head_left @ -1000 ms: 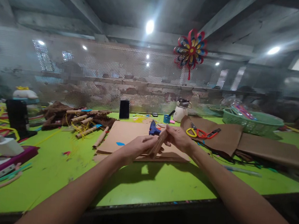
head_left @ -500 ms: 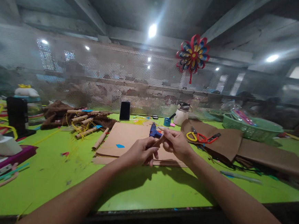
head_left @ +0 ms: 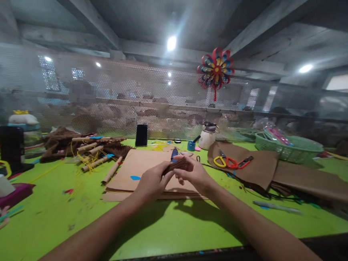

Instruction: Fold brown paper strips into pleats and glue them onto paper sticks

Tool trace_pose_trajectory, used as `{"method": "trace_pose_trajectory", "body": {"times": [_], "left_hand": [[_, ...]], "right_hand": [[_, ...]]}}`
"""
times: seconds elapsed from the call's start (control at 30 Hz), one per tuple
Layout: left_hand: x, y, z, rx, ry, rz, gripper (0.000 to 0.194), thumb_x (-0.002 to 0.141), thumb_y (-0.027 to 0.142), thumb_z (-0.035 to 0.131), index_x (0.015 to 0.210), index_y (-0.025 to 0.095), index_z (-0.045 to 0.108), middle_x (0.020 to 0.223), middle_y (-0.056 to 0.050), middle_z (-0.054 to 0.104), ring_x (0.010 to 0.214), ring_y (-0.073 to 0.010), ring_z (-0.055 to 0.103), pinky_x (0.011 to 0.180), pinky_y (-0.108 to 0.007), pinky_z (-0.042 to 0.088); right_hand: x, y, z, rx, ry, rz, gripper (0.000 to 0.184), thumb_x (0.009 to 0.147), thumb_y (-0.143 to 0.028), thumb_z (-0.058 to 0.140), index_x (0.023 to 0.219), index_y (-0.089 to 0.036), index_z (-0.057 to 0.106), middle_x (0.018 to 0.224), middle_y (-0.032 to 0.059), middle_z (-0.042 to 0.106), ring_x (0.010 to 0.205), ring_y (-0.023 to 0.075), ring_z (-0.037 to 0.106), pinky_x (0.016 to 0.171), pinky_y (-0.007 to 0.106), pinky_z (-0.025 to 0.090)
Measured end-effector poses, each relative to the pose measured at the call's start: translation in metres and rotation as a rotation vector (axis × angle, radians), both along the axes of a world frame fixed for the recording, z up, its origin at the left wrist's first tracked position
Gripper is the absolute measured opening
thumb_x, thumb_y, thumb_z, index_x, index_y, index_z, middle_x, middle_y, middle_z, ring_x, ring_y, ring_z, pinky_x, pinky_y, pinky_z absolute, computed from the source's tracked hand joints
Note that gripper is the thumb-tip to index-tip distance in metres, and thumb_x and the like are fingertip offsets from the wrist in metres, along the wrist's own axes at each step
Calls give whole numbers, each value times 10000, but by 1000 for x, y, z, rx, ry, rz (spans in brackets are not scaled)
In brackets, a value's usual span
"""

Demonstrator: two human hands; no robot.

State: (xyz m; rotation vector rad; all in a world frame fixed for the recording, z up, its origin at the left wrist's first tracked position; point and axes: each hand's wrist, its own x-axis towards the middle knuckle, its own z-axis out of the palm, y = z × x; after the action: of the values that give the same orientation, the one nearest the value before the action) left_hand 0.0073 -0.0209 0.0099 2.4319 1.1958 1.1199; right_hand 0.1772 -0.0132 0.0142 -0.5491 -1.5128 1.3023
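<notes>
Head view: both hands up over the paper stack (head_left: 130, 165), working one small pleated brown paper piece (head_left: 179, 165) between them. Left hand (head_left: 152, 181): fingers closed on the near-left end, thumb along the lower side. Right hand (head_left: 195, 173): fingers curled around the far-right end, thumb reaching toward the middle of the piece. Neither hand is free. Exact fingertip contact is partly hidden by the hands themselves.

Piece looks held above the stack, not lying on it; folds run roughly lengthwise and appear bunched together. Step in hand, my read: gathering and pressing the pleats. Next move calls for a firm two-handed pinch with fold edges lined up; slack on one end would likely let the pleats spring open.

Around it: blue glue gun (head_left: 174, 153) just beyond the hands, partly hidden; blue scrap (head_left: 135, 178) on the stack left of the hands; paper tube (head_left: 112, 170) beside the stack's left edge; red-handled cutting tool (head_left: 241, 164) on the dark brown sheet (head_left: 257, 175) to the right. All on the green worktop (head_left: 55, 213).
</notes>
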Motion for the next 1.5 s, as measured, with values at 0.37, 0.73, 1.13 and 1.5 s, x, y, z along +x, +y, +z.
{"method": "trace_pose_trajectory", "body": {"times": [0.37,0.73,1.13,1.5], "left_hand": [[3,1,5,169,110,-20,307,897,318,341,1115,194,519,934,-69,587,866,-195,503,784,-330,397],[9,-4,5,-164,-67,-240,335,878,377,348,1066,184,547,896,-74,586,744,-159,523,681,-283,431],[1,2,4,-888,-521,-410,323,782,460,519,838,151,593,681,-26,524,594,-115,460,569,-252,386],[1,-2,10,-811,-425,-501,302,855,458,419,948,176,473,771,-32,555,639,-105,532,584,-231,416]], "right_hand": [[-2,-1,3,32,52,-92,385,642,-339,712,929,-151,538,642,-16,561,502,88,506,462,235,429],[2,2,1,102,-51,-176,249,711,-371,632,754,-140,550,554,-36,514,442,64,446,433,210,372],[2,1,5,60,-11,-178,316,650,-364,685,823,-137,550,608,-18,553,443,69,464,396,198,337],[2,-1,7,44,12,-188,323,664,-420,666,744,-114,597,611,9,556,470,65,440,444,210,352]]}}
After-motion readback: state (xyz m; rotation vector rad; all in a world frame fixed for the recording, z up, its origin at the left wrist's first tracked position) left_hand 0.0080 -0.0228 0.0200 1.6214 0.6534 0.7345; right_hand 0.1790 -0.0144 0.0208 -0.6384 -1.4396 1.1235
